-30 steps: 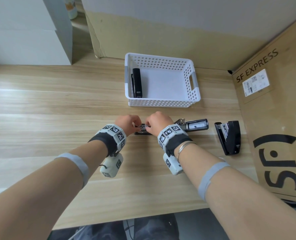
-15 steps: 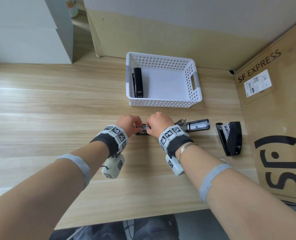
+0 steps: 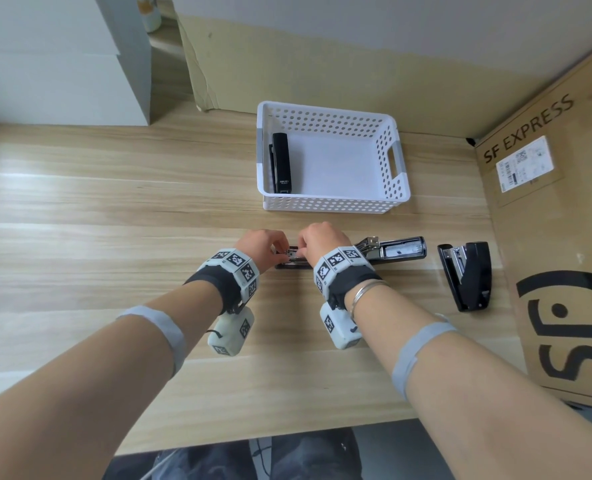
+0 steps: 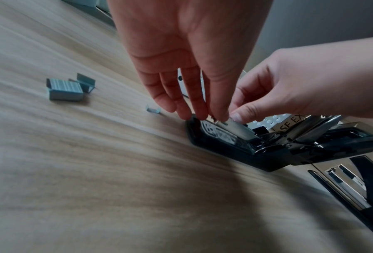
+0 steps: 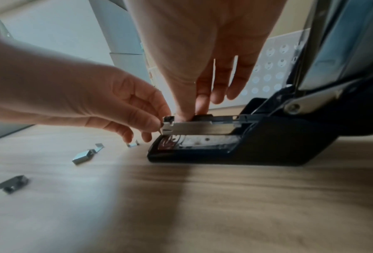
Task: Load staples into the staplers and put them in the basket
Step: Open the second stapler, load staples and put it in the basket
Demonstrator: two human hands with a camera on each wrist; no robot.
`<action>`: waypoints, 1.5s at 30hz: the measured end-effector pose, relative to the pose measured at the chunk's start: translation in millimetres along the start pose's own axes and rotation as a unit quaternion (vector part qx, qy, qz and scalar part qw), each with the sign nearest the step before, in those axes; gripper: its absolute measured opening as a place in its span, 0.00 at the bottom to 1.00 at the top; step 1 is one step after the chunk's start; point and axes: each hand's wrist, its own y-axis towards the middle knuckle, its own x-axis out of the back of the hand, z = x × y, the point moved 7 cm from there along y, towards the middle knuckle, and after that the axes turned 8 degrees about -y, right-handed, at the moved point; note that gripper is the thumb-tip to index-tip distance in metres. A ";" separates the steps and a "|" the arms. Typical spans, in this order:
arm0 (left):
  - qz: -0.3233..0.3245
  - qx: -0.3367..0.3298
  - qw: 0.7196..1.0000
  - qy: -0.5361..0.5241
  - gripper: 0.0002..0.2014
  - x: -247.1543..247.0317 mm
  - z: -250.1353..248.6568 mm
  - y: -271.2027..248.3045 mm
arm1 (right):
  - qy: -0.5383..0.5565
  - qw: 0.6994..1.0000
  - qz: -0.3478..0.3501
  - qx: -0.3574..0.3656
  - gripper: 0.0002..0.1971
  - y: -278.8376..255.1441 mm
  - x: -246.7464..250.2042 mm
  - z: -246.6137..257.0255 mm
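An opened stapler on the desk, at 6 o'clock from the basket, is pinched at its staple rail by both hands: left, right.

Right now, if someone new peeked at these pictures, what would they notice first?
First, the two bare hands, left hand and right hand, meeting over the opened black stapler in the middle of the light wooden table, fingertips at its shiny metal staple rail. Next, the white perforated plastic basket behind them, with one closed black stapler along its left wall. Small grey staple strips lie loose on the table.
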 end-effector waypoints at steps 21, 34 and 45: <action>-0.019 0.120 0.988 0.094 0.14 50.9 78.0 -46.6 | -0.022 0.999 -0.030 0.017 0.10 -13.2 6.9 12.4; -0.022 0.076 0.992 0.095 0.10 45.6 65.8 -40.8 | -0.002 0.998 -0.053 0.015 0.11 -17.4 6.7 4.0; -0.031 0.057 0.994 0.087 0.10 48.0 67.1 -39.4 | 0.012 0.998 -0.053 0.018 0.10 -19.5 9.1 1.1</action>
